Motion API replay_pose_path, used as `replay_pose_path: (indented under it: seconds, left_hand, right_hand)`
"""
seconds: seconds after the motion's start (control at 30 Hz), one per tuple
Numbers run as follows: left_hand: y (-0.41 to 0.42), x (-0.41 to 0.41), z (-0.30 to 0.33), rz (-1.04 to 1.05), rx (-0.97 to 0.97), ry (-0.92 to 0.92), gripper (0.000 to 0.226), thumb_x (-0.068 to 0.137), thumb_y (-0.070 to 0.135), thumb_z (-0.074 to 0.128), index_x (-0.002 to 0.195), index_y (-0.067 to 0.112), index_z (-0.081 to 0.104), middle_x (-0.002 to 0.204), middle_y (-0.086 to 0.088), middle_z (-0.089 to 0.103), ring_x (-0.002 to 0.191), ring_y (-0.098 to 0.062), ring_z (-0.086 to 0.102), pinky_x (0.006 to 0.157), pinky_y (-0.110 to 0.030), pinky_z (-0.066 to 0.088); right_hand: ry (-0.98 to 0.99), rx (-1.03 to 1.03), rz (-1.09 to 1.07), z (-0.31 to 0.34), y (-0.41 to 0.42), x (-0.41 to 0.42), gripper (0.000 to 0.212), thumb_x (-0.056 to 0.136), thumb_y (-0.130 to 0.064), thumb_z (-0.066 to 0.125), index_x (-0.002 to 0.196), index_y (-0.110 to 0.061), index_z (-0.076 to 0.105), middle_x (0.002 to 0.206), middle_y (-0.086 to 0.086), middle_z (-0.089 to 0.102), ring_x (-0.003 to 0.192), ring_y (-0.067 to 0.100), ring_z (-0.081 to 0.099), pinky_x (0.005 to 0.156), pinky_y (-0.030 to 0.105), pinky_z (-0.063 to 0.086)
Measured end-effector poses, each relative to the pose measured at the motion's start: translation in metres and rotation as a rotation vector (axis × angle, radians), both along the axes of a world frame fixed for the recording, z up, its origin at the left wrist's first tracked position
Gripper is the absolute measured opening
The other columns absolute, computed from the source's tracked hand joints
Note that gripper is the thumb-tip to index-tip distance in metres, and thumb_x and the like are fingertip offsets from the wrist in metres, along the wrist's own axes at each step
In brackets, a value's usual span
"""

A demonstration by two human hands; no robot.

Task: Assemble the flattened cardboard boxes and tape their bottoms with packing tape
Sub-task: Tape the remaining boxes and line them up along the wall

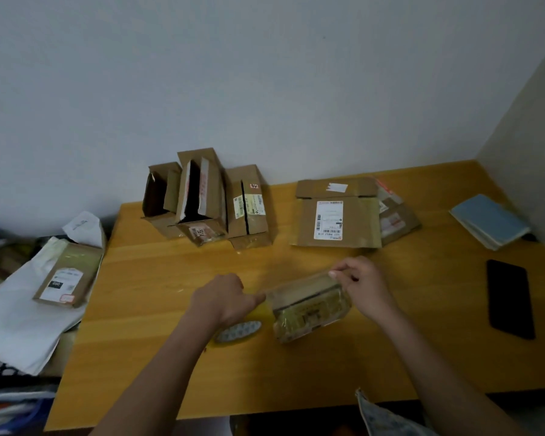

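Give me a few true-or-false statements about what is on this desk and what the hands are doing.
1. The left hand holds a tape roll. True.
2. The small box lies between the two hands. True.
3. The phone lies on the blue notebook. False: it lies on the table, apart from it.
4. The right hand is off the small box. False: its fingers pinch the box's far edge.
5. Three boxes stand by the wall. True.

The left hand (224, 298) covered the top of the tape roll (239, 331), so its grip there could not be told. The small box (309, 305) was blurred under glossy tape. Label print on the flat box (337, 220) was too small to read. The left pile (10, 309) ran off the picture's edge.
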State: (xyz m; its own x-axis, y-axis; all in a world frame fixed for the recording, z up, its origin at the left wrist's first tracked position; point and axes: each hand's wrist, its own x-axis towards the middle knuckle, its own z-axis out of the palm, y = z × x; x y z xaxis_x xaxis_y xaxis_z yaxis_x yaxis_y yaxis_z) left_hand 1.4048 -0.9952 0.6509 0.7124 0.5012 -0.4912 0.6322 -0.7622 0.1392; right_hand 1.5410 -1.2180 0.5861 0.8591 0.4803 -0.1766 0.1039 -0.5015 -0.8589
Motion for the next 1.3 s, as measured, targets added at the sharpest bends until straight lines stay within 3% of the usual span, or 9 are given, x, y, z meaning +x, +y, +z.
replay_pose_path:
  seconds: [0.07, 0.2, 0.43, 0.53, 0.67, 0.77, 1.03, 1.17, 1.3]
  left_hand:
    - [0.004, -0.005, -0.007, 0.052, -0.130, 0.025, 0.068, 0.086, 0.062, 0.053, 0.126, 0.007, 0.057, 0.122, -0.011, 0.061, 0.107, -0.027, 0.059, 0.087, -0.037, 0.047]
    - [0.009, -0.020, -0.012, 0.069, -0.328, -0.022, 0.035, 0.088, 0.043, 0.057, 0.072, 0.012, 0.052, 0.075, -0.005, 0.050, 0.066, -0.021, 0.046, 0.063, -0.033, 0.033]
    - [0.015, -0.042, -0.009, 0.100, -0.385, -0.203, 0.055, 0.082, 0.066, 0.056, 0.074, 0.012, 0.053, 0.068, -0.009, 0.042, 0.060, -0.016, 0.040, 0.058, -0.031, 0.027]
    - [0.014, -0.038, -0.006, 0.143, -0.303, -0.253, 0.066, 0.077, 0.071, 0.057, 0.089, 0.007, 0.064, 0.075, -0.013, 0.055, 0.067, -0.017, 0.054, 0.057, -0.029, 0.035]
    - [0.009, -0.026, 0.005, 0.120, -0.149, -0.230, 0.065, 0.072, 0.077, 0.058, 0.060, 0.016, 0.039, 0.056, 0.001, 0.034, 0.051, -0.016, 0.037, 0.053, -0.030, 0.030]
    - [0.004, -0.021, 0.012, 0.013, 0.053, -0.128, 0.066, 0.073, 0.079, 0.055, 0.060, 0.015, 0.043, 0.057, 0.002, 0.043, 0.054, -0.015, 0.044, 0.051, -0.027, 0.033]
    - [0.000, -0.021, 0.004, -0.045, 0.078, -0.151, 0.078, 0.076, 0.082, 0.046, 0.096, 0.008, 0.066, 0.067, 0.004, 0.052, 0.069, -0.017, 0.055, 0.063, -0.030, 0.047]
    - [-0.009, -0.016, -0.001, -0.074, 0.123, -0.089, 0.078, 0.082, 0.077, 0.045, 0.114, 0.009, 0.064, 0.097, -0.004, 0.066, 0.085, -0.020, 0.061, 0.070, -0.031, 0.049]
    - [-0.016, -0.012, -0.007, -0.093, 0.170, -0.027, 0.062, 0.084, 0.076, 0.043, 0.091, 0.016, 0.057, 0.087, 0.000, 0.057, 0.085, -0.020, 0.062, 0.069, -0.032, 0.047]
  right_hand:
    - [0.048, 0.019, -0.010, 0.000, 0.000, -0.001, 0.007, 0.089, -0.019, 0.069, 0.088, -0.026, 0.070, 0.093, -0.003, 0.067, 0.079, 0.010, 0.063, 0.065, 0.020, 0.050]
    - [0.152, 0.119, -0.095, 0.001, -0.001, -0.007, 0.025, 0.089, -0.013, 0.069, 0.109, -0.028, 0.064, 0.094, -0.004, 0.069, 0.063, 0.005, 0.063, 0.062, 0.017, 0.053]
    - [0.135, 0.226, -0.197, 0.010, -0.001, -0.011, 0.015, 0.086, -0.008, 0.071, 0.094, -0.019, 0.064, 0.086, 0.001, 0.068, 0.055, 0.007, 0.061, 0.056, 0.018, 0.052]
    - [0.113, 0.227, -0.211, 0.010, 0.004, -0.016, 0.014, 0.085, -0.007, 0.071, 0.090, -0.017, 0.063, 0.085, 0.002, 0.068, 0.057, 0.007, 0.061, 0.055, 0.018, 0.051]
    - [0.092, 0.258, -0.332, 0.012, 0.003, -0.016, 0.014, 0.084, -0.007, 0.073, 0.086, -0.015, 0.062, 0.087, 0.001, 0.068, 0.074, 0.011, 0.065, 0.059, 0.018, 0.050]
    - [0.062, 0.312, -0.405, 0.018, -0.008, -0.003, 0.017, 0.082, -0.006, 0.075, 0.085, -0.014, 0.060, 0.089, 0.002, 0.068, 0.082, 0.011, 0.066, 0.065, 0.025, 0.054]
    - [0.043, 0.268, -0.318, 0.011, -0.022, 0.003, 0.013, 0.084, -0.006, 0.073, 0.089, -0.007, 0.061, 0.084, 0.005, 0.066, 0.058, 0.009, 0.059, 0.054, 0.013, 0.049]
    - [0.030, 0.240, -0.316, 0.002, -0.027, 0.007, 0.013, 0.084, -0.008, 0.074, 0.086, -0.010, 0.061, 0.082, 0.006, 0.066, 0.052, 0.004, 0.057, 0.052, 0.014, 0.048]
    - [0.044, 0.205, -0.295, -0.005, -0.027, 0.013, 0.012, 0.085, -0.009, 0.073, 0.086, -0.012, 0.061, 0.085, 0.004, 0.067, 0.059, 0.013, 0.060, 0.056, 0.020, 0.050]
